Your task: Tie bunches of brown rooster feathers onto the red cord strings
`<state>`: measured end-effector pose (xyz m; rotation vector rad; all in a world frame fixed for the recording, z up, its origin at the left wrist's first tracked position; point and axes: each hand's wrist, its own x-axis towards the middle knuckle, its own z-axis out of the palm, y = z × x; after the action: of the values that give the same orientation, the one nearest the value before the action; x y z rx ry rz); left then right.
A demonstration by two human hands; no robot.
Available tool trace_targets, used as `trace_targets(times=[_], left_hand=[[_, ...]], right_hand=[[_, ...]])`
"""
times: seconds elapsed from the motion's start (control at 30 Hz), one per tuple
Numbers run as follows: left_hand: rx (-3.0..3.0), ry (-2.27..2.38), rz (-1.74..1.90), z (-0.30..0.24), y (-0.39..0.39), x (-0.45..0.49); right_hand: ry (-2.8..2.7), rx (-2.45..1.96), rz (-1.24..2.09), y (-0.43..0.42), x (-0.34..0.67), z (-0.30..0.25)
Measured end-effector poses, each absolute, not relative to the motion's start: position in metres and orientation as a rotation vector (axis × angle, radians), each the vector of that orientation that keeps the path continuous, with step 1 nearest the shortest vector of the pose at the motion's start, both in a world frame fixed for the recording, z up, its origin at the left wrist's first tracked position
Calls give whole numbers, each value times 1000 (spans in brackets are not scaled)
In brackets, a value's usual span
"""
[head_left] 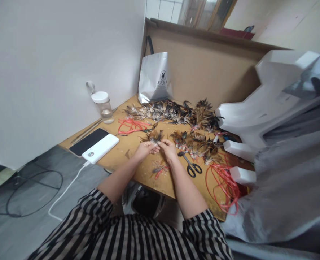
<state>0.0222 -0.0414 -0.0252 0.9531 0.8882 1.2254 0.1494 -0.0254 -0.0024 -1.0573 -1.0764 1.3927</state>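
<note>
My left hand [144, 148] and my right hand [168, 148] meet over the wooden table [132, 146]. Both pinch a small bundle of brown and black feathers [154, 136] between the fingertips. Just below my right wrist lies a small feather piece with red cord [159, 168]. Black-handled scissors [191, 167] rest right of my right hand. More feather bundles [197, 144] lie beyond the scissors, and a long row of feathers [173, 112] stretches along the back of the table.
A white power bank [100, 148] with a cable and a black phone [88, 141] lie at the left. A lidded jar [104, 106], a white bag [154, 77], red cords [131, 126] and a red cord tangle [224, 186] surround the work. White foam blocks [257, 108] stand right.
</note>
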Motion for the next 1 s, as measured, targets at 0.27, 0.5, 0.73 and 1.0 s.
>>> trace_targets(times=[0.27,0.5,0.73,1.0], left_hand=[[921,890,1271,-29,-40,22],[793,776,1326,-28,-40,17],[727,736,1336,-29,-40,15],[721,725,1330,-27,-40,14]], right_hand=[[-1167,-1126,1285,-18,164,2],[-1505,-1331,906,-1,196,-12],[-1949,-1538,586,-23,174,-5],[-1917,-1602,538,-21,175,-5]])
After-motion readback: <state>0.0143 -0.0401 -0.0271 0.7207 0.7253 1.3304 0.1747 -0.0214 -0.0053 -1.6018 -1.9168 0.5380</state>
